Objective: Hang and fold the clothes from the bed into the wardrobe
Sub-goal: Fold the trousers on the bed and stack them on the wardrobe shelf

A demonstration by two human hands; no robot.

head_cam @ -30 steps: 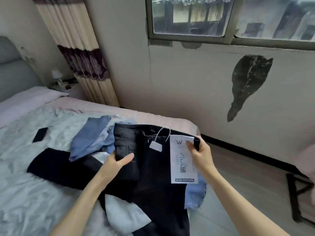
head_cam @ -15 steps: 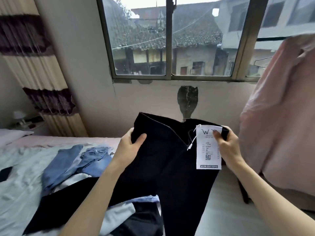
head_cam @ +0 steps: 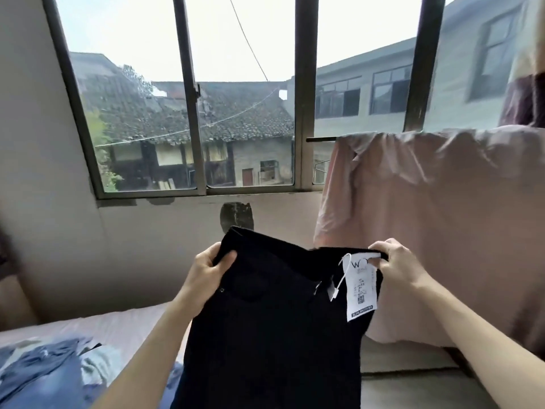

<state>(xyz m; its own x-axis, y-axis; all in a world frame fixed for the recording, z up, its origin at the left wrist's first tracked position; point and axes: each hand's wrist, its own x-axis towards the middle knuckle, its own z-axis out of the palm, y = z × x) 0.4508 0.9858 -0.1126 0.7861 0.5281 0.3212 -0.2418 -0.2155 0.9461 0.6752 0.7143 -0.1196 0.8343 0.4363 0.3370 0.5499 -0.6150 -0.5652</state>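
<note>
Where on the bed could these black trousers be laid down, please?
A bare pink strip of the bed lies between the wall and the blue clothes. The near left corner is crowded with that pile.

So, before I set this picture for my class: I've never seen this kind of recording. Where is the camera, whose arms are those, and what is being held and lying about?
There is no machine here. The camera sits on a person's head, looking forward and down, so the two bare arms are that person's own. The left hand and the right hand each grip one end of the waistband of a pair of black trousers, holding them up in front of a window. A white shop tag hangs from the waistband by the right hand. At lower left, blue denim clothes lie on the bed. At right, a pink cloth is draped over a rail.
</note>
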